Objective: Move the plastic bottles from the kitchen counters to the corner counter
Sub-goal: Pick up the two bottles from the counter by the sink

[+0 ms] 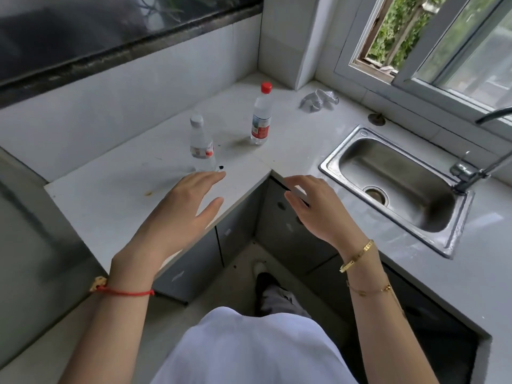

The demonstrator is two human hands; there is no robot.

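Observation:
Two clear plastic bottles stand upright on the white corner counter. The nearer one, a white-capped bottle, has a pale label with a red spot. Farther back stands a red-capped bottle with a red and white label. My left hand hovers over the counter just in front of the white-capped bottle, fingers spread, not touching it. My right hand hangs over the counter's inner corner edge, fingers apart and holding nothing.
A steel sink with a tap is set in the counter on the right. A crumpled clear plastic bag lies near the back wall under the window. Cabinet fronts and floor lie below the counter edge.

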